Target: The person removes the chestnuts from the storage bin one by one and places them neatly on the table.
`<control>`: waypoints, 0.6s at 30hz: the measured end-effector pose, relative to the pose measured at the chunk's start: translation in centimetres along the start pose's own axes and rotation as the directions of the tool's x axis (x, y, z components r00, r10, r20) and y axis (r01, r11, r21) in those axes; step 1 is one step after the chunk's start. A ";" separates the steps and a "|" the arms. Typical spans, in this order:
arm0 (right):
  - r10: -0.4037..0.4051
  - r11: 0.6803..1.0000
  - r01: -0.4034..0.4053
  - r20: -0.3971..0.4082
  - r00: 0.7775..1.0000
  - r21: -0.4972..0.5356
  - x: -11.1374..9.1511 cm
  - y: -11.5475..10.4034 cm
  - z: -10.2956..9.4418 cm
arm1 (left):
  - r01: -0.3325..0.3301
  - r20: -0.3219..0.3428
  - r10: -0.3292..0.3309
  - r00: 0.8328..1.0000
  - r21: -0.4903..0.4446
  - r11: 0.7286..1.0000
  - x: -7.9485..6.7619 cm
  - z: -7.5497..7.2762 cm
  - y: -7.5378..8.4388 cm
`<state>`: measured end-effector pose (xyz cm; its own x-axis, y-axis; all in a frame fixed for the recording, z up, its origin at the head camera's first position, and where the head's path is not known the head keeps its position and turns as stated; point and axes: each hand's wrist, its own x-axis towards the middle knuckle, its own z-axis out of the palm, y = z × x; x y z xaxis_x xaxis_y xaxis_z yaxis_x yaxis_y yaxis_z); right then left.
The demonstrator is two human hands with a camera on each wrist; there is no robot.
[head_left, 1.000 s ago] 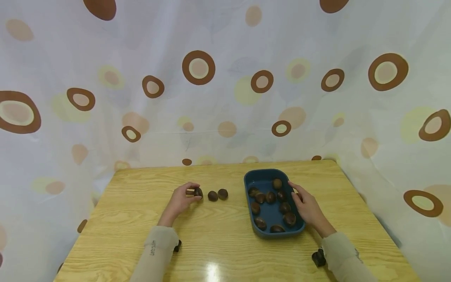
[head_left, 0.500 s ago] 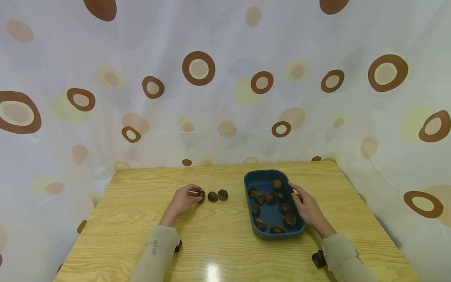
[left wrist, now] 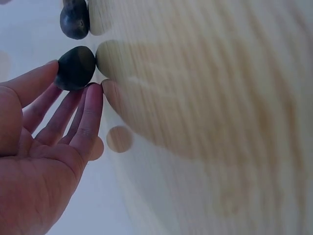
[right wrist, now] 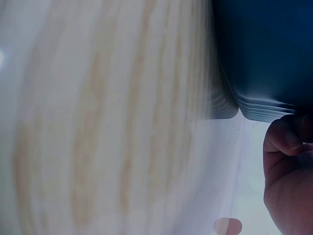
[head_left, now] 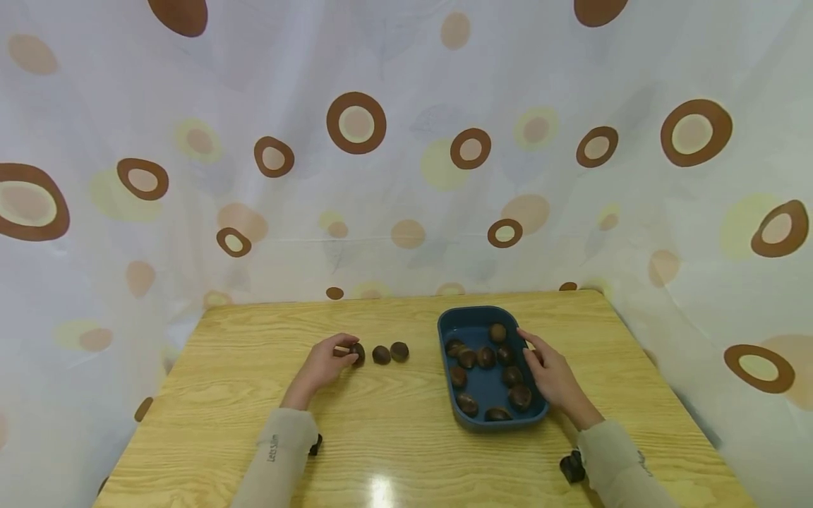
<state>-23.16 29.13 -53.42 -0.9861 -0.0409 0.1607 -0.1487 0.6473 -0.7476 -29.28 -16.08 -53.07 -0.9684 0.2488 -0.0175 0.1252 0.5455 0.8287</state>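
Note:
My left hand (head_left: 322,363) pinches a dark brown chestnut (head_left: 358,354) between thumb and fingers, low over the table. Just to its right lie a second chestnut (head_left: 381,355) and a third (head_left: 399,351), side by side. In the left wrist view the thumb presses one side of the pinched chestnut (left wrist: 76,68), the fingers behind it. A deep blue rectangular container (head_left: 470,423) stands right of centre with several chestnuts (head_left: 486,357) in it. My right hand (head_left: 552,377) holds its right rim; the right wrist view shows curled fingers against the outer wall (right wrist: 274,58).
The wood-grain table (head_left: 381,451) ends at the back against a pale curtain (head_left: 406,190) printed with brown ovals. A black wrist-worn device (head_left: 571,467) sits by the right sleeve, another (head_left: 315,444) by the left.
The left hand has shifted very slightly, still with the chestnut in its fingers. The right hand, the container and the two loose chestnuts have stayed in place.

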 end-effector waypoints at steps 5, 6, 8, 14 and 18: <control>0.002 1.000 -0.002 -0.002 1.000 -0.013 0.0 0.1 0.1 | 0.006 -0.001 -0.006 1.000 0.002 1.000 -0.2 -0.2 -0.1; 0.005 1.000 -0.005 0.000 1.000 -0.013 0.1 0.1 0.1 | 0.006 -0.002 -0.006 1.000 0.003 1.000 -0.2 -0.2 -0.1; 0.011 1.000 -0.011 0.004 1.000 -0.007 0.1 0.1 0.0 | 0.007 -0.004 -0.007 1.000 0.006 1.000 -0.1 -0.3 -0.2; 0.009 1.000 -0.009 0.012 1.000 0.001 0.2 0.1 0.0 | -0.001 0.000 0.001 1.000 0.018 1.000 -0.3 -0.7 -0.5; 0.008 1.000 -0.008 0.010 1.000 -0.005 0.1 0.2 0.2 | -0.001 0.001 0.001 1.000 0.021 1.000 -0.5 -0.9 -0.6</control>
<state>-23.32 29.13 -53.65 -0.9880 -0.0435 0.1485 -0.1407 0.6517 -0.7453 -29.04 -17.26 -53.00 -0.9680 0.2504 -0.0173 0.1308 0.5623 0.8165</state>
